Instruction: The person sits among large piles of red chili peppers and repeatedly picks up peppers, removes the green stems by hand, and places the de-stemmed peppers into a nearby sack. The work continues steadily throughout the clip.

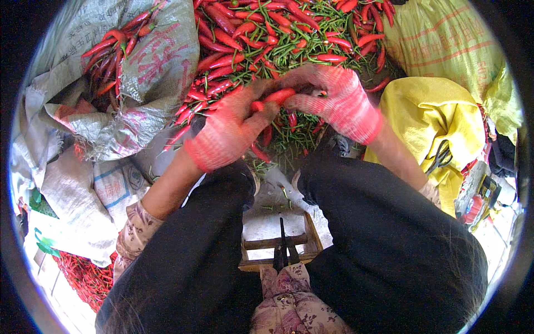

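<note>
My left hand (231, 129), in a red-and-white knitted glove, is closed around red chilli peppers (280, 97). Their tips stick out between its thumb and fingers. My right hand (336, 100), gloved alike, meets it from the right, its thumb at the end of the held pepper. Its fingers are blurred, so whether they grip a pepper or a stem is unclear. Under and beyond both hands spreads a heap of red chilli peppers (225, 39). Loose green stems (306, 52) lie over the heap, with more stems (292, 135) below my hands.
At left, a woven sack (167, 62) has more chillies (112, 54) on it. A yellow cloth (429, 100) with black-handled scissors (440, 158) lies right, below a yellow-green woven sack (442, 37). A wooden stool frame (315, 236) shows between my knees. More chillies (85, 279) lie lower left.
</note>
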Demonstrator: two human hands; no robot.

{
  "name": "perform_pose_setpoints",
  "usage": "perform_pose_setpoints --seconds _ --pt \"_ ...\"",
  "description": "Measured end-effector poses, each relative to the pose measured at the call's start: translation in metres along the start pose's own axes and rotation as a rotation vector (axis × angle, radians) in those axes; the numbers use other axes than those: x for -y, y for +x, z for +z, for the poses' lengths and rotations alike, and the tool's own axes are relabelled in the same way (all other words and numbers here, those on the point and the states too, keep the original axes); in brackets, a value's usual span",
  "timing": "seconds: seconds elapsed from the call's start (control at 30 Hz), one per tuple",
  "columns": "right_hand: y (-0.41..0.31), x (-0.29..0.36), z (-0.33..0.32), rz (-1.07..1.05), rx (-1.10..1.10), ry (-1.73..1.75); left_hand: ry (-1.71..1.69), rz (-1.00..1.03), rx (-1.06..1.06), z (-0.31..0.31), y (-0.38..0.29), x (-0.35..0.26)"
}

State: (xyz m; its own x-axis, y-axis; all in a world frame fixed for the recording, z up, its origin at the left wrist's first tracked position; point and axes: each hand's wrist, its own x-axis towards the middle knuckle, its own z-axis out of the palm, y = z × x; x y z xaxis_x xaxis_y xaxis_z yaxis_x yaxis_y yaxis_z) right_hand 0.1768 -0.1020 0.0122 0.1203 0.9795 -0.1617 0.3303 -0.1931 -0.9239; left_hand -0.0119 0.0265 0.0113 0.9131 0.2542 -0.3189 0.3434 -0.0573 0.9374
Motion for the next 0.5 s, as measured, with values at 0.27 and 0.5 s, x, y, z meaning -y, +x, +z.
perform_pose_setpoints --seconds 0.27,0.5 --pt "-0.024 -0.013 0.039 0.114 -0.040 0.218 -0.536 -0.534 0.048 0.014 -0.030 0.002" --pt "-0.020 -0.010 0.053 0.325 0.090 -0.182 -0.412 -0.188 0.629 0.027 -0.041 0.016"
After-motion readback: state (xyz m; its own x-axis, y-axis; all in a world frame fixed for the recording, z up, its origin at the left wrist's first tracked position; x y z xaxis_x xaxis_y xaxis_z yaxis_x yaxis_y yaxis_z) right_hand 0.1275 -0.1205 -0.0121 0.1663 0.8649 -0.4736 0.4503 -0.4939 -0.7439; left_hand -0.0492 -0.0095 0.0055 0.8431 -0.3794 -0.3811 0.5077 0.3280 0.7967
